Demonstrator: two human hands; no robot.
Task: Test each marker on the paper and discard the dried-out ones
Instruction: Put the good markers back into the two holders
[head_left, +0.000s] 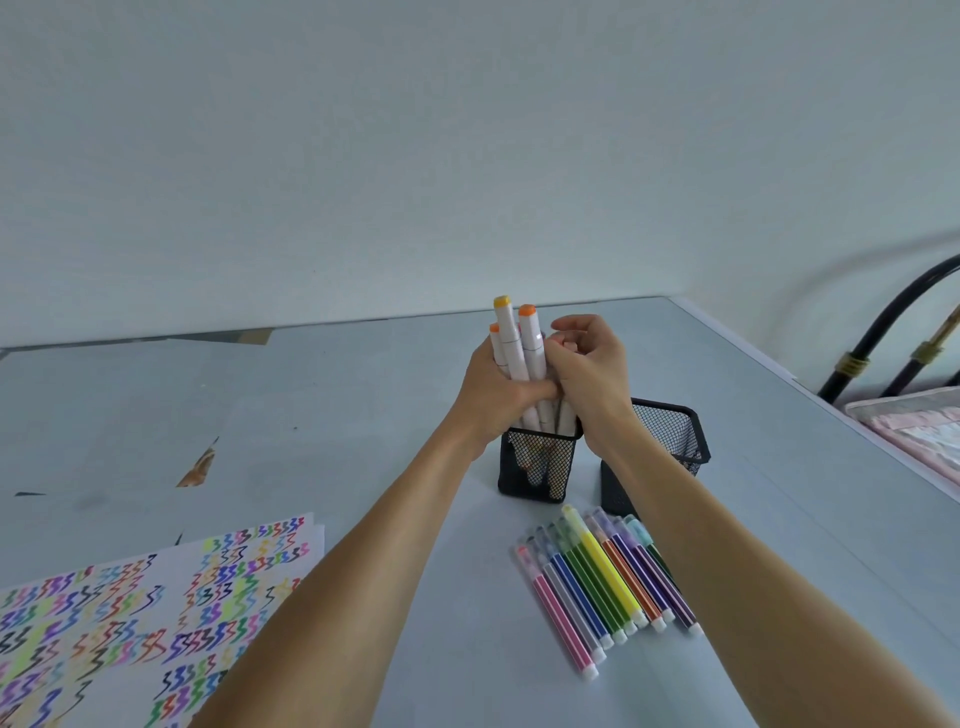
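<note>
White-barrelled markers (519, 358), bundled in my left hand (493, 395) with my right hand (587, 369) pinching one, stand in the near mesh cup (537, 467). A hasty pull could tip it onto the thin markers (608, 582). Paper (156, 613) lies left; the surface (779, 467) edge runs right.
</note>
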